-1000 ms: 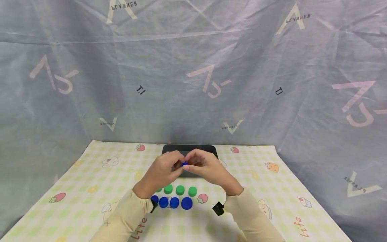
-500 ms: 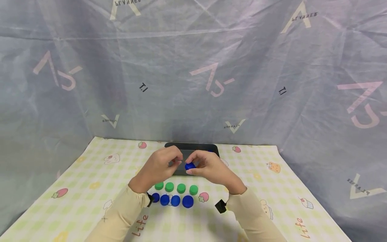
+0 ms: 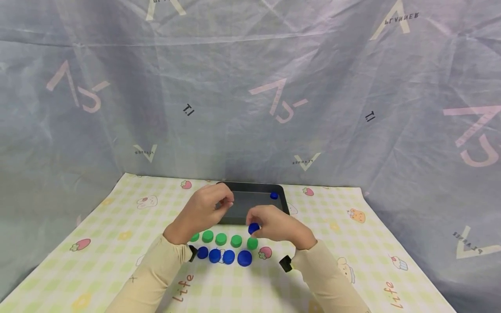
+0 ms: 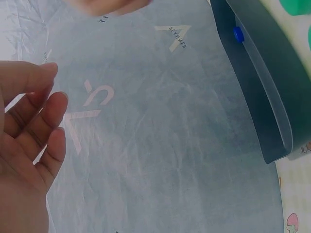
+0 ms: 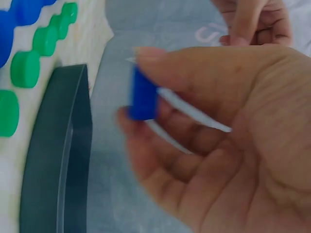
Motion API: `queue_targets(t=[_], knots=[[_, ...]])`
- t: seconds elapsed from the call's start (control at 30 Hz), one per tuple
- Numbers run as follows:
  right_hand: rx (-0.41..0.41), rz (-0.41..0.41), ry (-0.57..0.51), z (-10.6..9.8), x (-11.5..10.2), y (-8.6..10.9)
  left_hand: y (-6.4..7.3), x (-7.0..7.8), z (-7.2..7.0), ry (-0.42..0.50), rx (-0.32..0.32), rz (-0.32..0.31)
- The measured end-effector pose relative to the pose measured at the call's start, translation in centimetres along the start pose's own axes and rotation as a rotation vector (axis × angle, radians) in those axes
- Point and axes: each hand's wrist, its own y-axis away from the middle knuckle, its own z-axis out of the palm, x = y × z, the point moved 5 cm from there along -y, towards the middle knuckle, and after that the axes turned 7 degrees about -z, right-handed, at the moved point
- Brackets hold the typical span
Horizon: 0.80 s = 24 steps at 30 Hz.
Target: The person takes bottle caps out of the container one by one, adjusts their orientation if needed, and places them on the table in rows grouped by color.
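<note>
Between the thumb and fingers of my right hand (image 3: 275, 224) a blue bottle cap (image 3: 253, 228) is pinched, just behind the right end of the green row. Close up in the right wrist view, the cap (image 5: 144, 94) stands on edge in that grip. My left hand (image 3: 207, 206) hovers over the left part of a black tray (image 3: 250, 221). Its fingers (image 4: 53, 109) are loosely bent and hold nothing. Another blue cap (image 3: 274, 195) lies in the tray's far right corner. Nearer lie a row of green bottle caps (image 3: 221, 239) and a row of blue ones (image 3: 228, 257).
A checked, patterned cloth (image 3: 352, 252) covers the table. Grey printed fabric (image 3: 235, 87) hangs behind and along the sides. The tray's raised rim stands just beyond the green caps.
Both hands met at the blue cap over the tray; they have since parted. My right hand has carried the cap nearer and slightly right, while the left moved slightly up and left, without it.
</note>
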Motion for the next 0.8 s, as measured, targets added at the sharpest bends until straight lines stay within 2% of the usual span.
queue_targets(t=[0.13,0.27,0.4,0.57,0.8], knots=[[-0.135,0.125,0.044,1.4,0.8,0.2,0.1,0.0,0.2,-0.006,-0.009,-0.002],[-0.252,0.280,0.036,2.9,1.1,0.5,0.1,0.0,0.3,-0.016,-0.023,-0.012],[-0.344,0.367,0.094,4.2,1.1,0.6,0.0,0.1,0.3,-0.029,-0.033,-0.024],[-0.409,0.368,0.193,5.4,1.1,0.4,0.0,0.0,0.3,-0.032,-0.040,-0.036],[-0.410,0.299,0.353,6.3,1.1,-0.1,0.2,-0.1,0.6,-0.025,-0.062,-0.048]])
